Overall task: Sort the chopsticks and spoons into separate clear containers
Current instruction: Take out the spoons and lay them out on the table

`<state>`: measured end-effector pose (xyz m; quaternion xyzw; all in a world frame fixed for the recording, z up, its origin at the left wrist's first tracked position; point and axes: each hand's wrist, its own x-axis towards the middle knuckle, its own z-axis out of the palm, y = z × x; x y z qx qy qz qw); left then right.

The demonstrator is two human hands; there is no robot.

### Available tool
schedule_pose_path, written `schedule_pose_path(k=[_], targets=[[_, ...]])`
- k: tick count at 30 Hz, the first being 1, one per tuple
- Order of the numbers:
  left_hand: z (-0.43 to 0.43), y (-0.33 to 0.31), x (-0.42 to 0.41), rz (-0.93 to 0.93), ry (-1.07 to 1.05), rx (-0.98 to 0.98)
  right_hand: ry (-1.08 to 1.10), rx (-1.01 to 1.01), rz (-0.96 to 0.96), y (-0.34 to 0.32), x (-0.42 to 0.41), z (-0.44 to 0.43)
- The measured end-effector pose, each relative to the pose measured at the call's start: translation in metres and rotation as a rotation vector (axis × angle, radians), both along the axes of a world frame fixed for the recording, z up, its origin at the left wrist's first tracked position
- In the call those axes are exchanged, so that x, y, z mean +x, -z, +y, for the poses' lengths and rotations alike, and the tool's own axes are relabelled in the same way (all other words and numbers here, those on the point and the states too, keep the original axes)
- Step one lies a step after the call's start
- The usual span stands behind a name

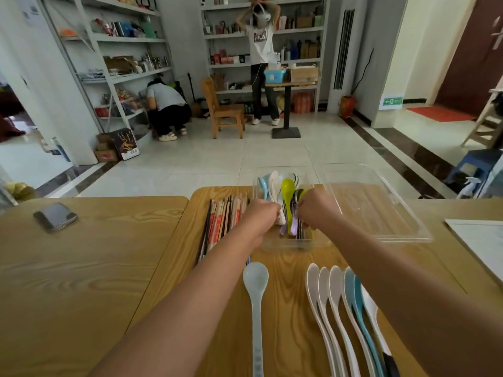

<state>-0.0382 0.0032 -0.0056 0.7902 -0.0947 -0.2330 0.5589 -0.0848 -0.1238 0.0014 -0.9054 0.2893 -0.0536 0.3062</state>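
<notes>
On the wooden table (109, 268), near its far edge, the spoons (287, 191) lie packed in a narrow clear container (288, 247), left hand (262, 213) and right hand (315, 210) both curled around their handles, so a hasty pull could tip it onto the chopsticks (226, 219) just beside, while loose spoons (340, 308) crowd the near edge.

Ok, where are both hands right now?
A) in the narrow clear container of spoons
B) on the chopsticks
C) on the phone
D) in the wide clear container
A: the left hand and right hand both grip spoons inside the narrow clear container.
</notes>
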Motion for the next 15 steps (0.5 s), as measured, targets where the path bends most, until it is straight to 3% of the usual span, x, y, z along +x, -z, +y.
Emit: schedule_pose_path(k=[5,10,15], targets=[[-0.012,0.011,0.016,0.025,-0.006,0.002,-0.019,-0.236,0.128,0.018,0.022,-0.002],[-0.015,0.017,0.019,0.052,0.021,-0.006,-0.067,-0.22,0.32,0.02,0.032,0.003],[-0.012,0.013,0.015,0.05,0.015,-0.023,0.007,-0.167,0.129,0.025,0.035,-0.005]])
